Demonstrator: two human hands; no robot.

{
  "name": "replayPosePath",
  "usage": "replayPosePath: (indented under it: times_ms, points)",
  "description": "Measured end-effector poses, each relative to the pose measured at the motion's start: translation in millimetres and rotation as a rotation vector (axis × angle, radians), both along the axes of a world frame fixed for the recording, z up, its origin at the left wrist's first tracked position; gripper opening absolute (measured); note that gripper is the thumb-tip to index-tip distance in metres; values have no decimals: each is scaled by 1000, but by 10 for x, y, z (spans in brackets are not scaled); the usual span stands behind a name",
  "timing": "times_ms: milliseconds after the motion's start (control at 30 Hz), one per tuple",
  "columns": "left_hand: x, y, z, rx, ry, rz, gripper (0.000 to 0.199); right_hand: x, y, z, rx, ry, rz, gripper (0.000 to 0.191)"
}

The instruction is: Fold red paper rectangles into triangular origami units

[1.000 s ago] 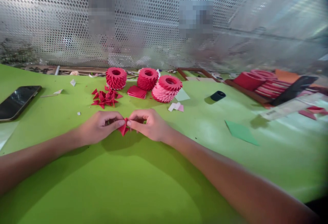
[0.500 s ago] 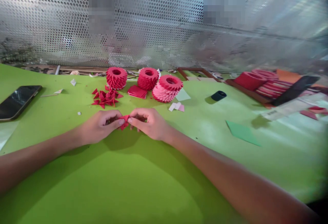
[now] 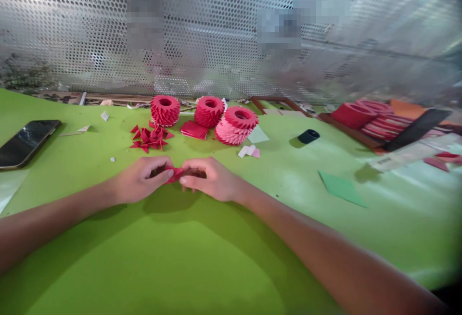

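A small folded piece of red paper (image 3: 175, 175) is held between my two hands, above the green tabletop (image 3: 173, 267). My left hand (image 3: 144, 179) pinches its left side between thumb and fingers. The fingertips of my right hand (image 3: 209, 179) are closed on its right side. Just beyond my hands lies a pile of pointed red paper pieces (image 3: 149, 138). To the right of that pile is a stack of flat red paper (image 3: 194, 130). Behind them stand a red paper ring (image 3: 165, 113), a second ring (image 3: 209, 115) and a taller pink and red one (image 3: 234, 130).
A phone (image 3: 27, 144) lies at the left. On the right are a black cylinder (image 3: 308, 136), a green paper sheet (image 3: 342, 188) and a brown tray (image 3: 352, 132) with red and pink paper rolls. Perforated metal panels (image 3: 216, 36) rise behind the table.
The red piece has turned between my fingers and now looks flatter. My right hand's fingers have shifted slightly on it. The whole view has moved very little.
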State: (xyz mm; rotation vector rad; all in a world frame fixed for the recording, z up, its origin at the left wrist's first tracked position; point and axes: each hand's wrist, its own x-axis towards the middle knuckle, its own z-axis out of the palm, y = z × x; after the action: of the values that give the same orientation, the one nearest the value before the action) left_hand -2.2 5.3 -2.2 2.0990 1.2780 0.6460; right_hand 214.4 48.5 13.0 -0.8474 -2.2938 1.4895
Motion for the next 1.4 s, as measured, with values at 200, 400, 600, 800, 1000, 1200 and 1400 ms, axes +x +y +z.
replayPosePath:
  times_ms: [200, 400, 600, 800, 1000, 1200, 1400]
  points:
    - [8, -10, 6, 43, -48, 25, 35, -5, -1, -16, 123, -44, -21, 23]
    - [16, 3, 14, 42, -131, 80, 36, -50, -34, -71, 149, 47, -54, 28]
    - [26, 6, 16, 83, -80, 83, 37, -38, -30, -77, 115, 81, -72, 27]
    - [37, -13, 17, 104, 3, 44, 37, -24, -11, -57, 40, 18, -26, 31]
    - [23, -6, 24, 71, -79, 27, 38, -45, -6, -42, 103, -27, -77, 34]
    - [1, 17, 6, 27, -150, 48, 39, -27, -19, -25, 55, 83, -37, 32]
    - [2, 24, 3, 38, -153, 32, 38, -24, -29, -65, 109, 91, -44, 29]
